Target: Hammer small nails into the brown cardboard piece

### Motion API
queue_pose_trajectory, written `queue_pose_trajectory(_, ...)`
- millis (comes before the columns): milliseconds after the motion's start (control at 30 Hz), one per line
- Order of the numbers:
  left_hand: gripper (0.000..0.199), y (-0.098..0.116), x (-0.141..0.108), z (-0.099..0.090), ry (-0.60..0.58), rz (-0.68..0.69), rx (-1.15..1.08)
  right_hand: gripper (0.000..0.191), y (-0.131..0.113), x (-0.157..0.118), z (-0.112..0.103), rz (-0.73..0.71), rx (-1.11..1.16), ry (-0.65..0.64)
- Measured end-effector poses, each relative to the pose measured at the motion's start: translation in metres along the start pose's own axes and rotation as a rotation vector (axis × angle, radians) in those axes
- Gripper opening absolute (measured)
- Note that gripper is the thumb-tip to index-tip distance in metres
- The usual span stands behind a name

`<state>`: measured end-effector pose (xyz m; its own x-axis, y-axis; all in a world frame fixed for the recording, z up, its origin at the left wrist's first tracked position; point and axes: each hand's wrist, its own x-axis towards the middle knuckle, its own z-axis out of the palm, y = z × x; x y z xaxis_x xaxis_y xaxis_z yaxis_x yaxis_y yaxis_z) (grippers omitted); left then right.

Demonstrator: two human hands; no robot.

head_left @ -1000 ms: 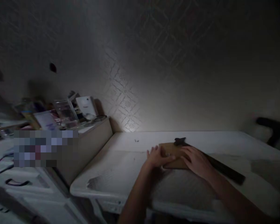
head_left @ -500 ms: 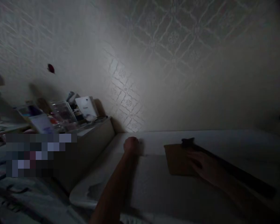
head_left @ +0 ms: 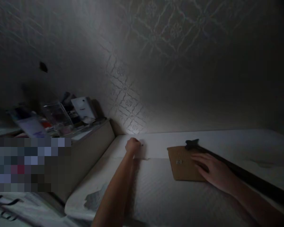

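Note:
My left hand (head_left: 132,145) is closed on the white surface near the wall. A tiny dark thing (head_left: 142,145) shows at its fingertips; whether the fingers hold it is unclear. My right hand (head_left: 209,167) lies with fingers stretched out over the right part of a brown cardboard piece (head_left: 177,171). Small greyish bits (head_left: 180,161) sit on the cardboard, too small to name. Just behind that hand lies a dark long-handled tool, hammer-like in shape (head_left: 246,176), its head (head_left: 191,144) at the cardboard's far edge.
Patterned wallpaper (head_left: 130,104) rises behind the white table (head_left: 156,192). At the left stands a cabinet (head_left: 92,154) topped with a clear plastic case (head_left: 56,115), a white box (head_left: 82,107) and other clutter. A grey patch (head_left: 93,198) marks the table's near left.
The view has shifted slightly and looks sharper. Small bits on the cardboard now show. Both hands stay in nearly the same places.

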<state>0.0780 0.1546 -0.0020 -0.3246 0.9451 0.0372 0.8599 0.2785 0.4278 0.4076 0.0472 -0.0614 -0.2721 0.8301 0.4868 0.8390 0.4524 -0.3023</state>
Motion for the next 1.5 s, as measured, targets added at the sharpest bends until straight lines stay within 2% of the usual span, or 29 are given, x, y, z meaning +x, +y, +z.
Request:
queue_pose_trajectory(267, 0.024, 0.005, 0.005, -0.001, 0.111, 0.026, -0.040, 0.031, 0.001, 0.001, 0.001, -0.031, 0.016, 0.032)
queue_pose_trajectory(367, 0.025, 0.017, -0.003, -0.006, 0.132, 0.078, -0.074, 0.030, 0.000, 0.002, 0.000, -0.043, 0.026, 0.057)
queue_pose_trajectory(467, 0.024, 0.037, -0.020, -0.006, 0.119, 0.158, -0.157, 0.029, -0.002, 0.003, -0.002, -0.044, 0.035, 0.057)
queue_pose_trajectory(567, 0.021, 0.063, -0.049, 0.006, 0.045, 0.254, -0.386, 0.029, -0.003, 0.004, -0.003, -0.043, 0.036, 0.042)
queue_pose_trajectory(667, 0.017, 0.087, -0.085, 0.026, -0.080, 0.325, -0.645, 0.029, -0.003, 0.006, -0.004, -0.034, 0.044, 0.025)
queue_pose_trajectory(800, 0.016, 0.106, -0.121, 0.051, -0.259, 0.345, -0.844, 0.028, -0.004, 0.007, -0.005, -0.035, 0.045, 0.013)
queue_pose_trajectory(900, 0.015, 0.106, -0.130, 0.061, -0.299, 0.345, -0.847, 0.027, -0.005, 0.007, -0.005, -0.021, 0.052, 0.011)
queue_pose_trajectory(1000, 0.015, 0.100, -0.128, 0.063, -0.304, 0.388, -0.786, 0.028, -0.006, 0.007, -0.006, -0.015, 0.071, 0.008)
queue_pose_trajectory(1233, 0.013, 0.092, -0.120, 0.063, -0.378, 0.458, -0.655, 0.029, -0.005, 0.007, -0.006, -0.033, 0.098, 0.011)
queue_pose_trajectory(1500, 0.012, 0.090, -0.121, 0.057, -0.481, 0.491, -0.677, 0.027, -0.003, 0.007, -0.004, -0.036, 0.122, 0.030)
